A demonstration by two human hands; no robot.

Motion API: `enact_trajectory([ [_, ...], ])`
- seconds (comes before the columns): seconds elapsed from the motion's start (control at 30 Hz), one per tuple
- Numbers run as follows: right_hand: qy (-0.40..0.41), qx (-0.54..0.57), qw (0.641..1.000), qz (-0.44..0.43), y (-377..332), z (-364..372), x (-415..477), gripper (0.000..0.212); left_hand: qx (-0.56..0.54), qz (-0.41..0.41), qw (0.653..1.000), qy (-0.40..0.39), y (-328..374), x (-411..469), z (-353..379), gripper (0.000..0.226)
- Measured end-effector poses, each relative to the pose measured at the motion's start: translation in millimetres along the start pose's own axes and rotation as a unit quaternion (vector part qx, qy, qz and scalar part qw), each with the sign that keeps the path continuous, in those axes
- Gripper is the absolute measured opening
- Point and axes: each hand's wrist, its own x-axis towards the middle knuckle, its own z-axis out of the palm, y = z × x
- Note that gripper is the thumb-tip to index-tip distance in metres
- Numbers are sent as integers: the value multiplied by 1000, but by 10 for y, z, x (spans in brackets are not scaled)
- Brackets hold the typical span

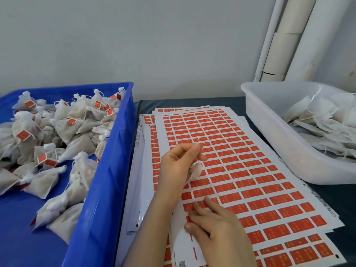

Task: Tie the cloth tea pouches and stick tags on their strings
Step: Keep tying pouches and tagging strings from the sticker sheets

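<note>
Over the sticker sheet [250,170], left hand [177,166] pinches a pouch [196,170] by its string; right hand [217,226], fingers flat, likely peels a tag [187,206] next.

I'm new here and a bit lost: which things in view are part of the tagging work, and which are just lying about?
In use: pouch in the left hand; sticker sheets under the right hand; blue crate of tagged pouches; white tub of untagged pouches.
Just there: white pipes; dark table cover.
</note>
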Motion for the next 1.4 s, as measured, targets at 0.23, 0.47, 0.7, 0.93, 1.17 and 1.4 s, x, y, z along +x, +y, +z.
enact_trajectory([
  [0.23,142,-77,985,-64,-103,-57,-112,17,-8,-6,1000,-2,13,-5,5,19],
  [0.47,193,-94,971,-102,-27,21,-117,77,-4,-8,1000,0,14,4,8,17],
  [0.7,168,-26,982,-83,-37,3,-156,69,1,-2,1000,-2,14,-4,15,20],
  [0.93,119,26,990,-65,-16,-31,-204,29,19,0,1000,-3,-2,5,15,14],
  [1.17,85,-36,995,-41,-1,-88,-216,56,23,2,1000,-4,11,5,31,14],
  [1.4,52,-32,995,-76,113,70,-171,51,25,10,999,-22,25,-14,10,11],
])
